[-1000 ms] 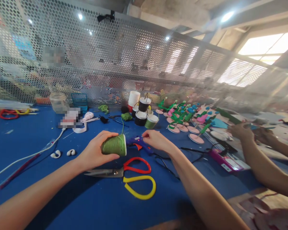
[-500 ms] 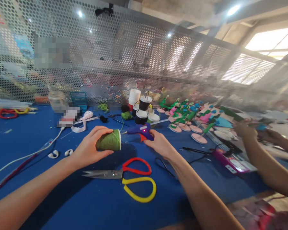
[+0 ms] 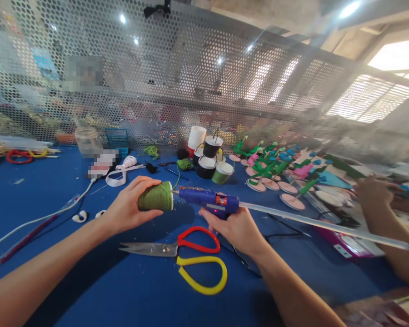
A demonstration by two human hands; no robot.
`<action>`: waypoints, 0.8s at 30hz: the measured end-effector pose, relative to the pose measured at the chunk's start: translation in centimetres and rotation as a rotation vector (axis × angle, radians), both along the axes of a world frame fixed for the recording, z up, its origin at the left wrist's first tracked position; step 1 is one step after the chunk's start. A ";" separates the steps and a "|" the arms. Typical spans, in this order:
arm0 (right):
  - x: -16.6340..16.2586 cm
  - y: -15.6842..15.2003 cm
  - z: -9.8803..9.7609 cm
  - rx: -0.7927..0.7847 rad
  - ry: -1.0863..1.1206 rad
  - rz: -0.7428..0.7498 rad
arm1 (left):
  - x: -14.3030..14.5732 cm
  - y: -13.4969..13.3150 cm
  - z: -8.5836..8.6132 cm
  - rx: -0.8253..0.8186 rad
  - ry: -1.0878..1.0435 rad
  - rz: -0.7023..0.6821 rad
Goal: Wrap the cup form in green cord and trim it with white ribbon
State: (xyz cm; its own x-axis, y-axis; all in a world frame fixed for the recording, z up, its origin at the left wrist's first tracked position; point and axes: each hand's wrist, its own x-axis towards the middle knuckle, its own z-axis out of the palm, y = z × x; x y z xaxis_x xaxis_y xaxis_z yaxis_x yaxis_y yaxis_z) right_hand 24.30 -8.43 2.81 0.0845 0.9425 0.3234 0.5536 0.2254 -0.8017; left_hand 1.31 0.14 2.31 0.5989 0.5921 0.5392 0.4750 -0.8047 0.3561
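Presented as a craft workshop: blue worktable [image 3: 129,290] backed by perforated metal screen [image 3: 177,81], loaded with hot-glue gun [image 3: 207,200], scissors [image 3: 187,254], yarn-wrapped cups [image 3: 211,159] and rows of foam flowers [image 3: 269,168].

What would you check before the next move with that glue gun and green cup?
1. Left hand grips cup: ok.
2. Right hand holds glue gun: ok.
3. Nozzle at cup's rim: ok.
4. Glue stick clear of co-worker's arm: cannot tell.
5. Scissors lie shut on table: ok.
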 end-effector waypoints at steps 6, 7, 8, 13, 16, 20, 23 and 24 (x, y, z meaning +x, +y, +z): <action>0.1 0.2 0.2 0.120 -0.130 0.058 | 0.0 0.1 0.0 -0.024 0.011 0.051; 0.1 0.1 0.3 0.114 -0.151 0.059 | 0.0 0.1 0.0 -0.022 0.010 0.051; 0.0 0.1 0.3 0.116 -0.174 0.061 | 0.0 0.1 0.0 -0.017 0.009 0.049; 0.0 0.0 -0.2 0.238 -0.284 0.048 | 0.0 0.2 -0.1 0.013 0.010 0.049; 0.1 0.0 -0.6 0.302 -0.339 0.037 | 0.0 0.3 -0.1 0.015 0.006 0.055; 0.1 0.1 -0.3 0.342 -0.395 0.041 | -0.1 0.3 -0.3 0.030 0.006 0.045; 0.1 0.0 0.1 0.354 -0.406 0.026 | -0.1 0.4 -0.5 0.069 0.006 0.019; 0.1 0.0 0.2 0.349 -0.393 0.018 | -0.1 0.4 -0.6 0.081 0.007 0.012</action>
State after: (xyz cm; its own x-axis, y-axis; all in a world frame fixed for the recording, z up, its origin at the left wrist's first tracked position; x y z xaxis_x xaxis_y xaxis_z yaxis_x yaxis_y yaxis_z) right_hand 24.35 -8.41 3.00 -0.1216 0.7732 0.6224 0.7912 0.4542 -0.4095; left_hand 1.20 0.53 1.74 0.5956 0.5538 0.5819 0.4872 -0.8249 0.2865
